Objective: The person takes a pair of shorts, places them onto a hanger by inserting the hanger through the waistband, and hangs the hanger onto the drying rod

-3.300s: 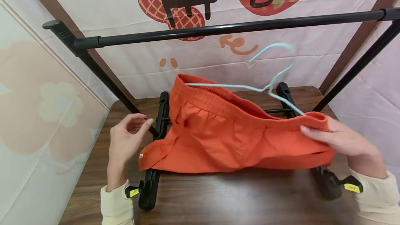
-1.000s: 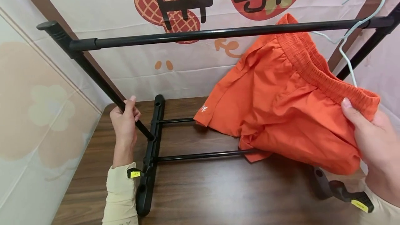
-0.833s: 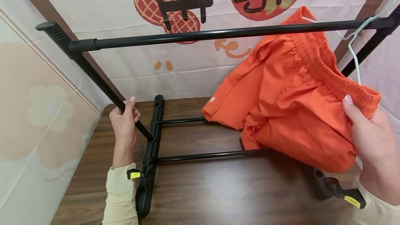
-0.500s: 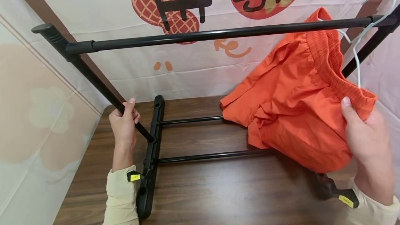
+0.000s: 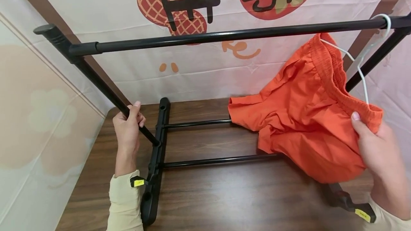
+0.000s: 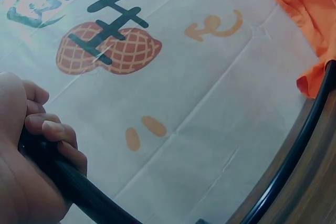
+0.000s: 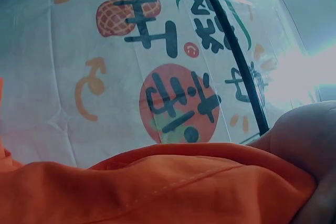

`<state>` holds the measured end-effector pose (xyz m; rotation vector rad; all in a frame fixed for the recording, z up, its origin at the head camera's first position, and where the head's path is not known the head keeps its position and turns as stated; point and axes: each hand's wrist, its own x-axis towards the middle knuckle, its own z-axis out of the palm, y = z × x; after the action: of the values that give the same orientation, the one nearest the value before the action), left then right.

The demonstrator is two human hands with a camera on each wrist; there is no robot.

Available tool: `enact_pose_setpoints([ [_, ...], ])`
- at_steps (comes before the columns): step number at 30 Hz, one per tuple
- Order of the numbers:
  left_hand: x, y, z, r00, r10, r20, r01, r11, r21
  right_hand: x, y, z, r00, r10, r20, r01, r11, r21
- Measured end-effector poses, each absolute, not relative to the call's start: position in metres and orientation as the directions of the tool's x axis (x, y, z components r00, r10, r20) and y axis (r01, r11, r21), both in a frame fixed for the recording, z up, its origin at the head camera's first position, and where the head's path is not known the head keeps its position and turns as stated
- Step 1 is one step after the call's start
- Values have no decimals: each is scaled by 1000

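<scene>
Orange shorts (image 5: 305, 106) with an elastic waistband hang on a pale blue hanger (image 5: 363, 74) whose arms sit inside the waist. The hanger's hook lies over the rack's black top bar (image 5: 224, 37), near its right end. My right hand (image 5: 379, 149) pinches the right end of the waistband, thumb in front, the other fingers mostly hidden behind the cloth. My left hand (image 5: 126, 127) grips the rack's left post (image 5: 99, 83) low down; the left wrist view shows its fingers (image 6: 55, 129) curled round the tube. In the right wrist view the shorts' fabric (image 7: 157, 187) fills the bottom.
The rack's left foot (image 5: 154, 174) and lower crossbars (image 5: 212, 160) stand on a brown wood-grain tabletop (image 5: 231, 195). A printed fabric sheet (image 5: 199, 77) forms the back, with similar sheets at both sides. The right foot is mostly hidden by the shorts.
The shorts and hanger went from in front of the rack up and right, then lowered, bringing the hook onto the bar. My left hand came to grip the left post.
</scene>
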<state>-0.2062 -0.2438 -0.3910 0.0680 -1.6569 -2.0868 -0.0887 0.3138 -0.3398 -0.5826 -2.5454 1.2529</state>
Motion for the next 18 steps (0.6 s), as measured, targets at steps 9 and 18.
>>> enact_pose_setpoints([
  [9, -197, -245, -387, -889, -406, 212, 306, -181, 935, -81, 314, -338, -869, 488, 78, 276, 610, -743],
  [18, -191, -245, -384, -919, -361, 159, 209, -104, 972, -64, 261, -314, -617, 757, 214, 354, 510, -784],
])
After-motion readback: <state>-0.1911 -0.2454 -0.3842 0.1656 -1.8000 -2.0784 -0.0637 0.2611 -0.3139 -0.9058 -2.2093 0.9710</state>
